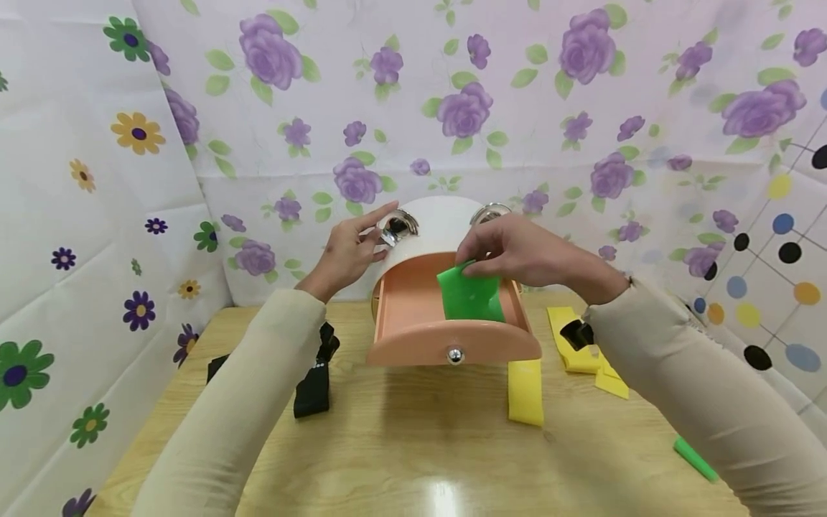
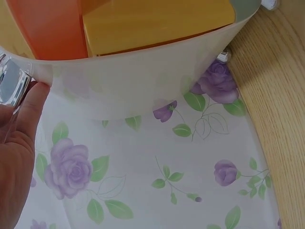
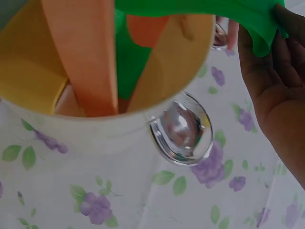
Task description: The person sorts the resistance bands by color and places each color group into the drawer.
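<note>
A white rounded box (image 1: 439, 219) with two chrome domes stands on the table, its orange drawer (image 1: 413, 352) pulled out toward me. The fingers and thumb of my left hand (image 1: 342, 251) hold the left chrome dome (image 1: 402, 222) at the box's side; part of this grip is hidden. Over the drawer, my right hand (image 1: 523, 248) pinches the upper edge of a green flexible band (image 1: 474, 296), whose lower part hangs inside the drawer. In the right wrist view, the green band (image 3: 190, 7) stretches from the fingers across the drawer opening.
A yellow band (image 1: 525, 393) lies under the drawer's right side, with more yellow bands (image 1: 571, 339) farther right. Black straps (image 1: 312, 389) lie at left. A green roll (image 1: 695, 459) sits near the right forearm. A flowered cloth (image 1: 362, 143) hangs close behind the box.
</note>
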A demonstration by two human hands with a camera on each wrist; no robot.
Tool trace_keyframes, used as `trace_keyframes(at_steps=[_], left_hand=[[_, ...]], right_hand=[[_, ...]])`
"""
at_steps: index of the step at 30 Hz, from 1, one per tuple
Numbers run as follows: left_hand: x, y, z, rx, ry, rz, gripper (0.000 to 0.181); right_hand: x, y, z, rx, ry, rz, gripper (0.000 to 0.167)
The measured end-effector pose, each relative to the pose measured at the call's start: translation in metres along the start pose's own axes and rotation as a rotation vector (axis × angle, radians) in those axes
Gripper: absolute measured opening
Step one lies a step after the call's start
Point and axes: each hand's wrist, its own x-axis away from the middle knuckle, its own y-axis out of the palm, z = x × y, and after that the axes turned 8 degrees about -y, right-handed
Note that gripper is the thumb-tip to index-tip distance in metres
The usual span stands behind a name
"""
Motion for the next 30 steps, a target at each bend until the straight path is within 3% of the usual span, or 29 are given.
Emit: trace_keyframes(at_steps=[5,12,17,24,30], left_hand=[[-0.001,-0.002,0.001,0.003,-0.021,0.008,0.054],[-0.001,0.001,0.0,0.004,-0.02,0.009,0.054],[0.0,0.002,0.0,-0.004,-0.013,0.011,0.053],[0.0,0.002,0.0,-0.001,-0.012,0.013,0.053],[0.0,0.002,0.001,0.015,-0.031,0.005,0.054]], right_hand=[[-0.006,0.012,0.008,-0.027,0.018,0.008,0.008],[-0.005,0.022,0.011,0.146,0.056,0.106,0.014],[0.003,0.018,0.013,0.185,0.079,0.119,0.013],[0.026,0.008,0.02,0.157,0.134,0.131,0.012],[0.062,-0.003,0.028,0.131,0.183,0.158,0.011]])
